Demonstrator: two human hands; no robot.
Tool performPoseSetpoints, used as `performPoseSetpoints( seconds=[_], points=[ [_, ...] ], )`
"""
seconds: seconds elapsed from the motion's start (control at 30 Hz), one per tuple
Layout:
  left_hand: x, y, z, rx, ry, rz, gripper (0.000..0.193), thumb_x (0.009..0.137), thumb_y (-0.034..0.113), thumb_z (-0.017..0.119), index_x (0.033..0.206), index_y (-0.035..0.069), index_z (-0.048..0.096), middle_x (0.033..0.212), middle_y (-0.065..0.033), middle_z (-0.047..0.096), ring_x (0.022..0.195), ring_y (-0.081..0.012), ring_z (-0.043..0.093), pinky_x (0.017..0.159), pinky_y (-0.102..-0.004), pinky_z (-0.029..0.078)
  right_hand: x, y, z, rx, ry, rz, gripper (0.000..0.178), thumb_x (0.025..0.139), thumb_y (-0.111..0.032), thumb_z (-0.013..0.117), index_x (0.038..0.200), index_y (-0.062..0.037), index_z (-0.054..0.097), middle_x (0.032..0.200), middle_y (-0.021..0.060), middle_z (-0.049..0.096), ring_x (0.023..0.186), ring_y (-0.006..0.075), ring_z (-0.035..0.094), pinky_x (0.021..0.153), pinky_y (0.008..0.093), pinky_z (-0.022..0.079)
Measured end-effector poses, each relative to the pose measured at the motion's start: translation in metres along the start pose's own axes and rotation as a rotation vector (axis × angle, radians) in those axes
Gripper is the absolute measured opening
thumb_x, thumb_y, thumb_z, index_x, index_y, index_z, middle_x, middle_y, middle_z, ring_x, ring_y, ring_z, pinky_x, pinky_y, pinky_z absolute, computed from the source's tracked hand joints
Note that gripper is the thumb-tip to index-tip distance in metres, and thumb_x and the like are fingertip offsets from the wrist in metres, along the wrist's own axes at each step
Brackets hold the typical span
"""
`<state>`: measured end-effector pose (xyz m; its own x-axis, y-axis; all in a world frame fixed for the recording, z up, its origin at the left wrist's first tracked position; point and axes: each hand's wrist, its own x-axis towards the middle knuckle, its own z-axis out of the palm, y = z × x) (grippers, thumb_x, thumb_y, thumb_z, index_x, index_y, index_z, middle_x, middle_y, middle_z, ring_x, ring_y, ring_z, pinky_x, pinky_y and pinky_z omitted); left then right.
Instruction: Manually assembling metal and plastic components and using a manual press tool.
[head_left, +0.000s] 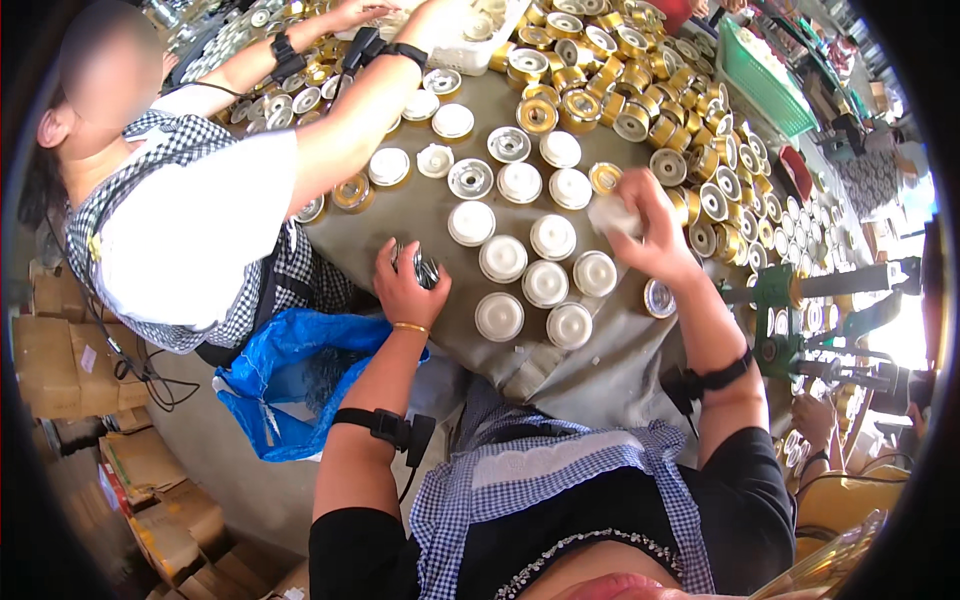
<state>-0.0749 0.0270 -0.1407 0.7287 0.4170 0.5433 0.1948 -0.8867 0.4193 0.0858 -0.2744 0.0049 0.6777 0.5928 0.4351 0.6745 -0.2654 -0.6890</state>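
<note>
My left hand (408,290) is curled round something dark and shiny (426,268) at the table's near left edge; the fingers hide most of it, so its kind cannot be made out. On the right, my right hand (655,225) pinches a white plastic cap (612,214), slightly blurred, just above the tabletop. Between the hands stand several round metal cases topped with white caps (545,284). A gold case without a cap (604,178) sits right beyond my right hand. One silver-faced round part (660,297) lies below my right wrist.
Gold and silver cases are heaped (690,130) at the far right. A white basket (480,40) and a green basket (765,80) stand at the back. A co-worker (200,220) reaches in from the left. A blue bag (290,370) hangs by the near edge; a green press (780,325) stands right.
</note>
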Motion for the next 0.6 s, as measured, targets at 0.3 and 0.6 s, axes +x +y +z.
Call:
performPoseSetpoints(
  seconds=[0.3, 0.6],
  points=[
    [-0.004, -0.004, 0.001, -0.009, -0.042, -0.024, 0.053, 0.064, 0.022, 0.077, 0.113, 0.011, 0.06, 0.127, -0.0212, 0.05, 0.107, -0.0407, 0.055, 0.09, -0.0485, 0.047, 0.112, 0.076, 0.11, -0.308, -0.048, 0.003, 0.036, 0.075, -0.03, 0.079, 0.07, -0.0034, 0.055, 0.119, 0.0163, 0.06, 0.096, 0.0358, 0.063, 0.081, 0.0425, 0.053],
    [-0.007, -0.006, -0.004, -0.113, -0.039, -0.04, 0.054, 0.062, 0.017, 0.075, 0.113, 0.009, 0.06, 0.123, -0.0217, 0.051, 0.113, -0.0407, 0.053, 0.096, -0.046, 0.046, 0.101, 0.03, 0.1, -0.276, 0.055, -0.009, 0.019, 0.085, -0.026, 0.068, 0.085, -0.0069, 0.067, 0.104, 0.0165, 0.063, 0.101, 0.0346, 0.059, 0.085, 0.0421, 0.05]
  ],
)
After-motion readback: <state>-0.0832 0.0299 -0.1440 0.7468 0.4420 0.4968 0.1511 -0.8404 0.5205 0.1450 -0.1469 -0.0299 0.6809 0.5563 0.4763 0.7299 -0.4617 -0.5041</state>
